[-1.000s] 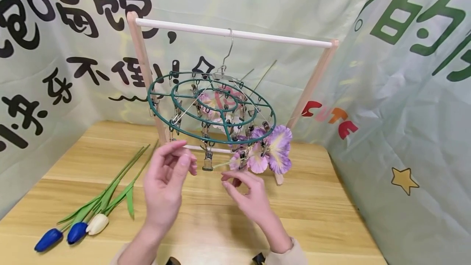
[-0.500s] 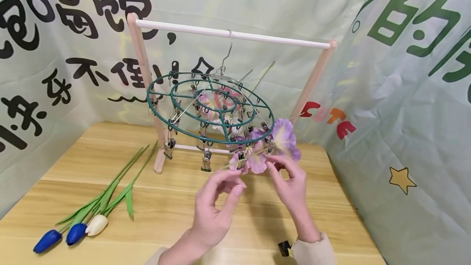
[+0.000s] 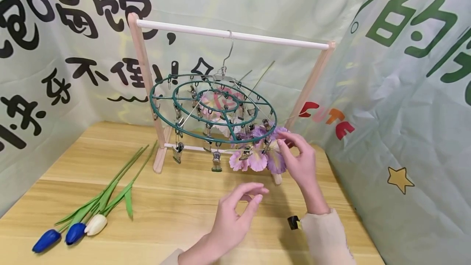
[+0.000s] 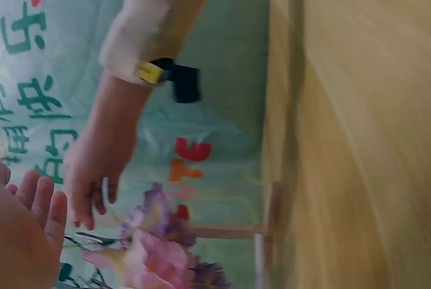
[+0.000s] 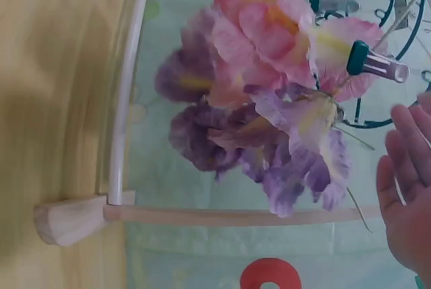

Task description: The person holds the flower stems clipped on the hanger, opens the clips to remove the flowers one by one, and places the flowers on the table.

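Note:
A green round clip hanger [image 3: 235, 142] hangs by its metal hook, with metal clips [image 3: 216, 162] dangling under its rings. Purple and pink artificial flowers [image 3: 257, 160] are clipped at its right side. My right hand [image 3: 302, 162] is raised beside them, its thumb and fingertips right at the purple flower [image 5: 306, 141] and the hanger's edge in the head view. From the right wrist, those fingers [image 5: 404, 147] look fairly straight, with nothing between them. My left hand [image 3: 235, 220] hovers over the table below the flowers, fingers loosely bent and holding nothing.
A wooden rack with a white rod [image 3: 184, 28] carries the hanger. Blue tulips [image 3: 46, 241] and a white tulip [image 3: 96, 225] lie at the table's left. More pale pink flowers [image 3: 220, 128] hang behind the rings. Printed cloth walls [image 3: 416, 126] surround the table.
Both hands have moved right from the front clips; the right also rose to the purple flower, while the left dropped lower. The purple flower swung up and back, and the hanger has turned slightly.

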`<action>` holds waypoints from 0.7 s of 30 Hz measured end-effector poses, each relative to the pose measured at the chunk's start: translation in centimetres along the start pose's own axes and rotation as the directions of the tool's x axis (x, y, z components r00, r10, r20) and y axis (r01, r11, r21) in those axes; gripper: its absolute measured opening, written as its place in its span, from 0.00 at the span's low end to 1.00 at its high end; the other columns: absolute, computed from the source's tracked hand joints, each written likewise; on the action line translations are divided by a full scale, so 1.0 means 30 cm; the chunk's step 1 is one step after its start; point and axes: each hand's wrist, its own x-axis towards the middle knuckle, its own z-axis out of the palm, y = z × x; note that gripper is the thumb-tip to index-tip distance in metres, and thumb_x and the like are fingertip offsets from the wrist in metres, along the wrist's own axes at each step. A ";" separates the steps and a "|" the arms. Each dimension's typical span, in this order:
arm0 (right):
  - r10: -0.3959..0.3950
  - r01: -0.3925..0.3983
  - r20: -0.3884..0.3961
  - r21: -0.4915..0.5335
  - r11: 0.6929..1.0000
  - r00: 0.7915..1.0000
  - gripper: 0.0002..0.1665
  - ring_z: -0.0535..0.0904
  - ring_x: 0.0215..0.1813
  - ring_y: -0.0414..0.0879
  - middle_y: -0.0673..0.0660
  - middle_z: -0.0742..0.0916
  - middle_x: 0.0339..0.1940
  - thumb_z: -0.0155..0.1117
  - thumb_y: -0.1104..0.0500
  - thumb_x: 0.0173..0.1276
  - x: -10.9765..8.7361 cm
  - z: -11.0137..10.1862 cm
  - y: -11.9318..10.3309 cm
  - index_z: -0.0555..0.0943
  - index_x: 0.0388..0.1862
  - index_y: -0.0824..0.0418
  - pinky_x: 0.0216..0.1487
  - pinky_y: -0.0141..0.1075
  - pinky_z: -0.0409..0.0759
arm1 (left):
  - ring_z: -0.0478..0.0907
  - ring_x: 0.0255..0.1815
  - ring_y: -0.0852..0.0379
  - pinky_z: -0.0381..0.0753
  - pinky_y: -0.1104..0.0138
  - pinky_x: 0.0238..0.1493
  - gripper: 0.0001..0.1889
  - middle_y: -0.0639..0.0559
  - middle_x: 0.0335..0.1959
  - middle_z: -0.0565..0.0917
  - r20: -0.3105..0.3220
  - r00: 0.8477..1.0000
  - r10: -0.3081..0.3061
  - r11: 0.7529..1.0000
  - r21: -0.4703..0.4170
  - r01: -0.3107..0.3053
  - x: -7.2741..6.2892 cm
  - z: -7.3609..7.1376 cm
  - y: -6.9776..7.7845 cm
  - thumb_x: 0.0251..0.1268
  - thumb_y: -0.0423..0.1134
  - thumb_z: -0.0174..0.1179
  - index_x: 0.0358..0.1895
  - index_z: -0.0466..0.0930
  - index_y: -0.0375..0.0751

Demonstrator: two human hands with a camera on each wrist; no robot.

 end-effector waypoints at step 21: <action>-0.023 -0.022 0.244 0.180 0.983 0.970 0.17 0.83 0.45 0.38 0.67 0.87 0.49 0.69 0.79 0.63 -0.053 0.070 0.090 0.86 0.51 0.72 0.45 0.28 0.85 | 0.84 0.48 0.50 0.86 0.64 0.54 0.10 0.39 0.45 0.86 -0.351 0.877 -0.327 0.943 -0.066 0.325 0.074 0.011 -0.145 0.70 0.28 0.66 0.51 0.79 0.30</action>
